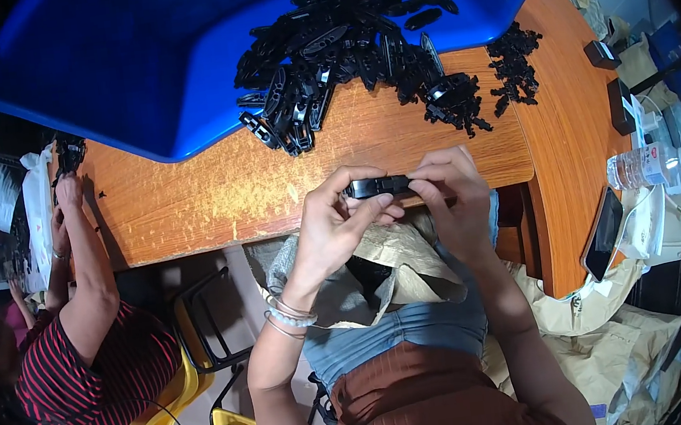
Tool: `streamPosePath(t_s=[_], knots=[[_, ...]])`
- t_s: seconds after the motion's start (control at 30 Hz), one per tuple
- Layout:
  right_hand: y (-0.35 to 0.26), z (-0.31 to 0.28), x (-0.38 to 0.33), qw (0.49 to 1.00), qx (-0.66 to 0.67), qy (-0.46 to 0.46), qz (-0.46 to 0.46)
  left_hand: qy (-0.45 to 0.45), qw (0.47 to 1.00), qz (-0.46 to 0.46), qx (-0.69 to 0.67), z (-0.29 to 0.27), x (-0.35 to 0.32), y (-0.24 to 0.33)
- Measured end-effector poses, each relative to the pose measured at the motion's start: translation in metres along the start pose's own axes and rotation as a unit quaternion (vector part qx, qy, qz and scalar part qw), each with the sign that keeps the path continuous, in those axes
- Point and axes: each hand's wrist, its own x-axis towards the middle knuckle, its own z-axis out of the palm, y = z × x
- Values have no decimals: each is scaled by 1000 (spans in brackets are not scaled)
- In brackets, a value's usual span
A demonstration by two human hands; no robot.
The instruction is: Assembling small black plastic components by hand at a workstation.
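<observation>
My left hand [333, 217] grips a small, long black plastic part [378, 185] between thumb and fingers, level above the table's near edge. At the part's right end, the thumb and fingers of my right hand [448, 187] pinch together. Whether they also hold a tiny separate piece is hidden. Beyond my hands lies a heap of similar glossy black plastic parts [325, 42], spilling from the blue bin onto the wood. To its right are piles of tiny black pieces [515, 67]. An open paper sack [423, 274] with dark contents sits at my lap, below my hands.
A big blue bin [202, 102] lies across the far side of the wooden table [254, 193]. On the right stand plastic bottles [638, 168], beside a phone [603, 233]. Left, a co-worker in a striped shirt [99, 374] handles black parts. Paper sacks [616, 349] lie at lower right.
</observation>
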Motion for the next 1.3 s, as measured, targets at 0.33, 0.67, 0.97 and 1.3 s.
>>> streamPosePath(t_s=[0.33,0.67,0.97,1.3], knots=[[-4,7,-8,990,129,19,60,14,1000,-11,20,5,-5,4],[-12,3,0,994,80,-23,67,36,997,2,67,2,-5,8],[-3,9,-16,950,197,-151,189,30,993,13,114,-10,-26,5],[58,-20,31,959,-250,109,-82,-199,848,23,490,-26,-28,18]])
